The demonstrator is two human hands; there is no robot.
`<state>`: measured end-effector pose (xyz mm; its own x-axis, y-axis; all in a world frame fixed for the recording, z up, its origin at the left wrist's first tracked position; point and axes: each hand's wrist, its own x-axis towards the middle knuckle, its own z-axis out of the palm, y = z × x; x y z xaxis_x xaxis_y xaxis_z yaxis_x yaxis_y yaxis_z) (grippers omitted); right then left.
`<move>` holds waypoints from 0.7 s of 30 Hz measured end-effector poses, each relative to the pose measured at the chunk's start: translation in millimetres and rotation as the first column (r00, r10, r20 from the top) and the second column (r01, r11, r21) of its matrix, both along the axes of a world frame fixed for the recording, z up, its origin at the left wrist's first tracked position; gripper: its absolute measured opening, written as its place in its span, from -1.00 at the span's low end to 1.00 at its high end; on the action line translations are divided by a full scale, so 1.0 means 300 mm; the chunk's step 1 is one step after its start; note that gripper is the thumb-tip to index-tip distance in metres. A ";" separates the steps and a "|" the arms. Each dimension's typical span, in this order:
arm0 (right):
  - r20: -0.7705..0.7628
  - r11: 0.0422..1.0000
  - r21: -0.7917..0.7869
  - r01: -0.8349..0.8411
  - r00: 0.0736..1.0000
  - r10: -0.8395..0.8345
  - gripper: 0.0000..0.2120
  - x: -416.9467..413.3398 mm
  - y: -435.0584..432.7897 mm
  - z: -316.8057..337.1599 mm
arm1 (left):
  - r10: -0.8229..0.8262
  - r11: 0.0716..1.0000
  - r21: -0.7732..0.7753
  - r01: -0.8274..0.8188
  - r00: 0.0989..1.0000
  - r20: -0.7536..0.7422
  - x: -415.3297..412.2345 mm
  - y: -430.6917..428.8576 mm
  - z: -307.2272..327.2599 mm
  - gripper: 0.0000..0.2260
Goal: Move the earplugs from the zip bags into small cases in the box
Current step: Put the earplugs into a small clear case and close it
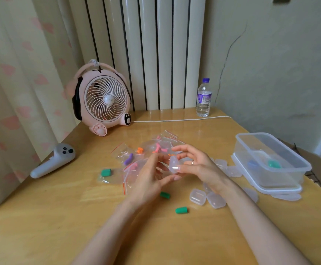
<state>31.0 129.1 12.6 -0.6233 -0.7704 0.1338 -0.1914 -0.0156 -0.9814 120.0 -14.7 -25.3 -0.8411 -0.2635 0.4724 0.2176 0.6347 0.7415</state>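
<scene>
Both hands meet over the table's middle around one small translucent case. My right hand pinches it between thumb and fingers, with an orange earplug showing at its top. My left hand holds the case from the left side. Behind the hands lie several clear zip bags with pink, orange and purple earplugs. Two loose green earplugs lie on the wood near my wrists. The clear plastic box at the right holds cases with green and blue earplugs.
Several empty small cases lie under and around my right forearm and beside the box, which stands on its lid. A pink desk fan, its white cable, a water bottle and a grey controller stand further off.
</scene>
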 end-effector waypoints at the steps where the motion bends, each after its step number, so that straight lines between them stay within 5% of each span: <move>1: -0.001 1.000 -0.011 -0.009 1.000 0.009 -0.59 0.004 -0.008 -0.007 | -0.003 1.000 0.031 0.003 1.000 -0.017 0.000 0.003 0.003 -0.65; 8: 0.083 0.992 -0.128 0.013 0.997 -0.002 -0.80 0.017 -0.021 -0.016 | 0.024 0.998 0.056 -0.021 0.999 -0.044 -0.002 0.003 0.005 -0.69; 15: 0.020 0.994 -0.106 0.027 0.999 -0.025 -0.71 0.010 -0.039 -0.038 | 0.119 0.993 0.030 -0.117 0.990 -0.071 -0.009 -0.021 -0.003 -0.68; 19: -0.246 0.981 0.130 0.145 0.963 -0.110 -0.80 0.006 -0.050 -0.075 | 0.246 0.964 0.124 -0.234 0.965 -0.093 0.010 -0.064 0.027 -0.72; 21: -0.433 0.939 0.301 0.168 0.901 -0.022 -0.74 0.014 -0.056 -0.099 | 0.267 0.959 0.124 -0.255 0.959 -0.096 0.020 -0.075 0.040 -0.69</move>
